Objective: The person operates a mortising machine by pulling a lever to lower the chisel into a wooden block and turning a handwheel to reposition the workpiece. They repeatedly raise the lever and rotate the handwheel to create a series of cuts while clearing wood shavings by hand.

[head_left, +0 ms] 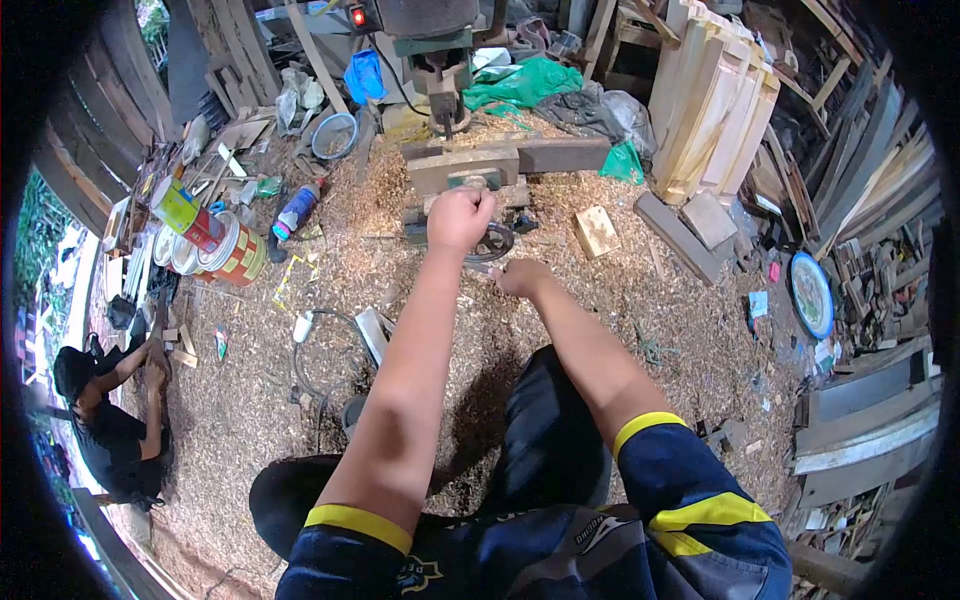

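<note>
We see our left hand [460, 218] curled into a tight fist at the front of the machine [440, 60], just below its wooden block [465, 166]; what it grips is hidden under the knuckles. Our right hand [522, 277] sits lower, fingers curled shut, touching the rim of the dark wheel [494, 243]. The wheel lies between both hands, above the sawdust-covered floor [650, 300].

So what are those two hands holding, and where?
Left hand is fisted around something on the machine, hidden by its fingers. Right hand sits at the rim of the wheel; a grip there cannot be told.
</note>
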The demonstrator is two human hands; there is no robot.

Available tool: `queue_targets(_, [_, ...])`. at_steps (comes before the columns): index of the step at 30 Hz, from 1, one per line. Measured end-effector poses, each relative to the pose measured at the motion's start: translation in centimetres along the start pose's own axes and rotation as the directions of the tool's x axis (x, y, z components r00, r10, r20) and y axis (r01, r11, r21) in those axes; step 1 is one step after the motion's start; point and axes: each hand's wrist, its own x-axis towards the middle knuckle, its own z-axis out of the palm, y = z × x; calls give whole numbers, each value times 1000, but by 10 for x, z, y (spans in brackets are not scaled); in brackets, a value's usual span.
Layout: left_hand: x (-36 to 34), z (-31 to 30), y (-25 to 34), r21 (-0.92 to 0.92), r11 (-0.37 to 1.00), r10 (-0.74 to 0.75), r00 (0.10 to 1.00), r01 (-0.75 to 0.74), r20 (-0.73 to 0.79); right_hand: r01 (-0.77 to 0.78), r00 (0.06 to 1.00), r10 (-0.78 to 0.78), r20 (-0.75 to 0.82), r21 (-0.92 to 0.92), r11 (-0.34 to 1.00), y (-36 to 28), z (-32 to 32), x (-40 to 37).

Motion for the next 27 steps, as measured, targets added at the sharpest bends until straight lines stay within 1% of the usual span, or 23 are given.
queue_targets(4, [-1, 1, 0, 44, 999, -24, 999, 25, -32, -1, 1000, 1, -9, 8, 1000, 0, -2, -1])
queue_targets(6, [0, 3, -6, 20, 1000, -18, 1000, 18, 15, 6, 1000, -6, 5, 2, 1000, -2, -5, -7])
queue_targets(7, [-1, 0, -1, 36, 999, -38, 999, 38, 9, 6, 1000, -6, 8, -5, 1000, -3, -7, -5])
queue_targets(9, [1, -4, 4, 28, 999, -18, 1000, 18, -6, 16, 1000, -15, -13, 6, 1000, -3, -9, -5])
queue_targets(12, [0, -5, 2, 5, 1000, 4, 1000, -4, -5, 22, 1000, -22, 0, -1, 1000, -6, -8, -8])
queue_targets(14, [0, -2, 1, 56, 998, -10, 1000, 10, -17, -4, 1000, 4, -6, -17, 1000, -5, -9, -9])
queue_targets(18, [0, -2, 2, 26, 998, -49, 999, 49, -17, -21, 1000, 21, 15, 1, 1000, -2, -7, -2])
queue_targets(20, [0, -2, 2, 31, 999, -23, 1000, 23, -6, -55, 996, 55, 77, -5, 998, -10, -14, -4])
queue_targets(21, [0, -3, 2, 35, 999, -20, 1000, 20, -7, -92, 995, 93, 46, -9, 996, -17, -19, -16])
queue_targets(23, [-2, -4, 4, 24, 998, -66, 998, 66, -5, -93, 994, 93, 52, -12, 996, -13, -15, -6])
queue_targets(27, [-3, -6, 5, 45, 998, -39, 999, 39, 6, -108, 993, 109, 55, -12, 994, -7, -4, 9])
